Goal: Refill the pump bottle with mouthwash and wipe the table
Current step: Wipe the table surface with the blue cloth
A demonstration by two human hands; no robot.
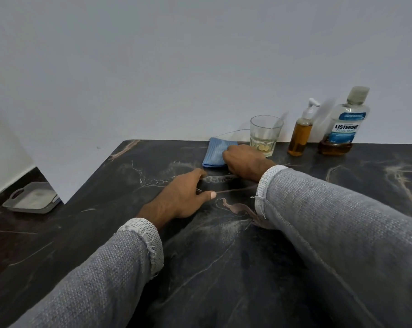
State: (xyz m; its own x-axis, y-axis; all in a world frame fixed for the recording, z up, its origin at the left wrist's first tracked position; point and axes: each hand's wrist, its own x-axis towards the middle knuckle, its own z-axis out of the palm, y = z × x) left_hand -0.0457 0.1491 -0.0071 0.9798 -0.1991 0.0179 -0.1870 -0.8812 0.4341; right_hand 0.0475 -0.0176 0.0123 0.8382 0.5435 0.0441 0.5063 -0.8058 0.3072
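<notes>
A folded blue cloth (214,152) lies on the dark marble table (223,256) near the back wall. My right hand (244,164) rests on the cloth's right edge with its fingers curled over it. My left hand (181,197) lies flat on the table just in front of the cloth, fingers apart, holding nothing. To the right stand a pump bottle (300,133) nearly full of amber liquid, with its white pump on, and a capped mouthwash bottle (343,124) with only a little amber liquid at its bottom.
A clear glass (266,136) with a bit of pale liquid stands right behind my right hand. A grey tray (32,197) sits on a lower surface at the left. A white wall runs along the table's back edge.
</notes>
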